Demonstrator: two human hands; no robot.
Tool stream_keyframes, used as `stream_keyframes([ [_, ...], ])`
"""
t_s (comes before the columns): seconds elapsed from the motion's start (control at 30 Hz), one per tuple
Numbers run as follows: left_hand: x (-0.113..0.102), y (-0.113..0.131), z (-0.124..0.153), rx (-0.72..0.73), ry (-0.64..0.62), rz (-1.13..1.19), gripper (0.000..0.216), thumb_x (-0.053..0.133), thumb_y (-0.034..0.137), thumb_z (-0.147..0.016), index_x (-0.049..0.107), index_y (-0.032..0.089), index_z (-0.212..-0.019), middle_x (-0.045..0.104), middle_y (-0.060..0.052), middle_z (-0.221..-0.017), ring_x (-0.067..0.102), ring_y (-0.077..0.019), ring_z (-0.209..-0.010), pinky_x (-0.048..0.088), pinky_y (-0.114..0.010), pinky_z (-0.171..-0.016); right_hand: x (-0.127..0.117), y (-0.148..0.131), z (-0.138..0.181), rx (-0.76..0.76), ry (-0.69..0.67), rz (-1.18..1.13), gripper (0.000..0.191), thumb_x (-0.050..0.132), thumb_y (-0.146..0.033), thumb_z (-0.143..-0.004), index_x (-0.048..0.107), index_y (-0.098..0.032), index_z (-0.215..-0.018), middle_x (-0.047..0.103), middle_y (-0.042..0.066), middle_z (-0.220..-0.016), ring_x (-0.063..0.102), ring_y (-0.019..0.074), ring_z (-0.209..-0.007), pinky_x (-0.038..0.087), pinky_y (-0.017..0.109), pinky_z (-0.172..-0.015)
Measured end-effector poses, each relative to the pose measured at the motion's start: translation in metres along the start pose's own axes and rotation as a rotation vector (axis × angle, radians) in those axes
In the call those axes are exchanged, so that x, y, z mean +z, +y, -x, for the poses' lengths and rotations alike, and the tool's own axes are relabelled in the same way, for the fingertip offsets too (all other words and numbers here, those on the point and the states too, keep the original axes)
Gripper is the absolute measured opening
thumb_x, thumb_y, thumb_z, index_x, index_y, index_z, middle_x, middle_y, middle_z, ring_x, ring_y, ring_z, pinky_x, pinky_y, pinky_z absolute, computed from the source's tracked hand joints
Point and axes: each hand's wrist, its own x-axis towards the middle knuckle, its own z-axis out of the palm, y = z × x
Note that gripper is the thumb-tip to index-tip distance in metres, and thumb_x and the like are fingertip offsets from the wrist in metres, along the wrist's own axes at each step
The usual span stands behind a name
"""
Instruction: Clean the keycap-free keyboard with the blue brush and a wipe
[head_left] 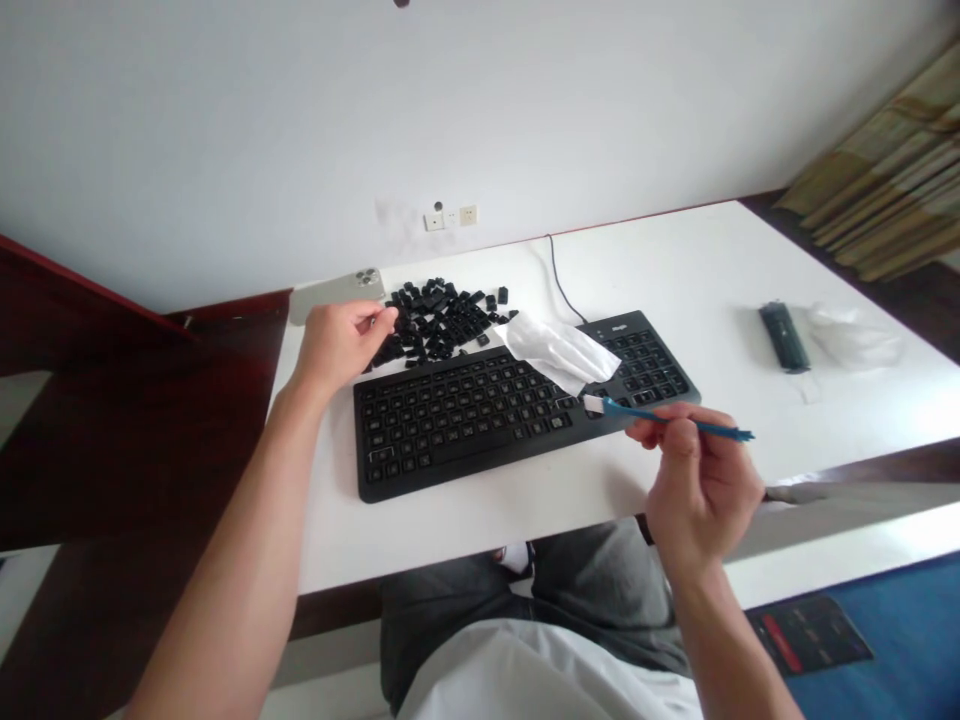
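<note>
Grey-trousered knees and a white shirt hem sit lowest in view, under the edge of the white rectangular table. Just above them the right hand is closed around a thin blue plastic brush with a small white bristle head, pinching its handle between thumb and fingertips; the bristle end rests at the front right part of the flat black computer keyboard, beside its number pad. That keyboard lies slantwise across the middle of the table, with many keycaps off and a black cable running away from its back edge. A crumpled white wipe lies over its upper right keys. Behind the keyboard is a loose heap of small black square keycaps. The left hand reaches to the left edge of that heap, fingers curled together as though pinching a cap, though what it grips I cannot tell. A pale smartphone lying face down is just behind this hand. Well apart to the right lie a dark oblong case and a clear crumpled plastic bag.
</note>
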Motion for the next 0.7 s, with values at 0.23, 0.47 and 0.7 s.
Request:
stream_keyframes([
  [0.23, -0.004, -0.001, -0.001, -0.071, 0.031, -0.020, 0.032, 0.065, 0.043, -0.094, 0.077, 0.020, -0.075, 0.057, 0.002, -0.052, 0.044, -0.0129, -0.053, 0.030, -0.028, -0.056, 0.000, 0.000, 0.003, -0.037, -0.351, 0.231, 0.021, 0.055, -0.033, -0.113, 0.072, -0.023, -0.106, 0.072, -0.001, -0.083, 0.071, 0.0159, -0.076, 0.055, 0.030, -0.074],
  [0.47, -0.008, 0.000, 0.001, -0.097, 0.008, -0.046, 0.028, 0.068, 0.043, -0.096, 0.079, 0.023, -0.080, 0.052, 0.007, -0.052, 0.041, -0.0101, -0.054, 0.031, -0.026, -0.059, 0.004, -0.008, 0.005, -0.011, -0.366, 0.259, 0.017, 0.056, -0.030, -0.112, 0.071, -0.023, -0.106, 0.075, 0.000, -0.082, 0.071, 0.0160, -0.072, 0.054, 0.029, -0.071],
  [0.7, -0.007, 0.005, 0.002, -0.090, 0.002, -0.080, 0.027, 0.069, 0.043, -0.097, 0.080, 0.024, -0.082, 0.055, 0.007, -0.052, 0.043, -0.0104, -0.054, 0.033, -0.025, -0.060, 0.001, -0.003, 0.006, -0.069, -0.243, 0.266, 0.015, 0.056, -0.022, -0.109, 0.069, -0.023, -0.101, 0.076, 0.000, -0.087, 0.075, 0.0148, -0.072, 0.055, 0.027, -0.068],
])
